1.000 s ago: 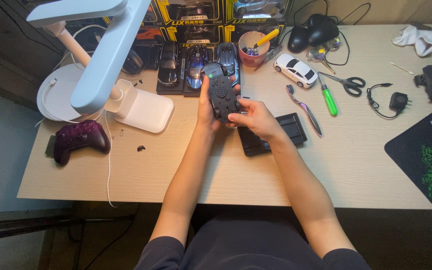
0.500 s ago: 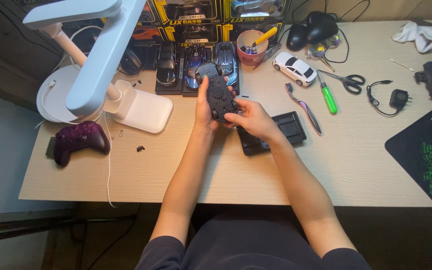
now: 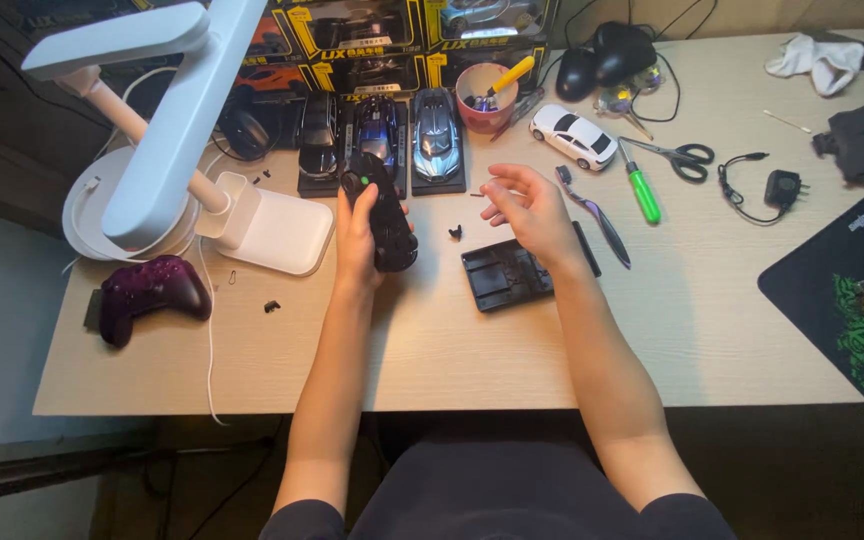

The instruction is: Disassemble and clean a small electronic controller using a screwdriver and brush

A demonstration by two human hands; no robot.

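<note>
while the left hand point(image 3: 357, 235) is clamping around a black toy car body point(image 3: 384, 215) at frame centre, its long axis running up-down, the right hand point(image 3: 532, 210) is hovering open just right of it, holding nothing; a black tray point(image 3: 502, 277) is lying beneath that hand.

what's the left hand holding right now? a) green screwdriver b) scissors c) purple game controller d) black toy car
d: the left hand is wrapped around a black toy car lifted off the desk, while the green screwdriver, scissors and purple game controller all lie untouched on the desk.
</note>
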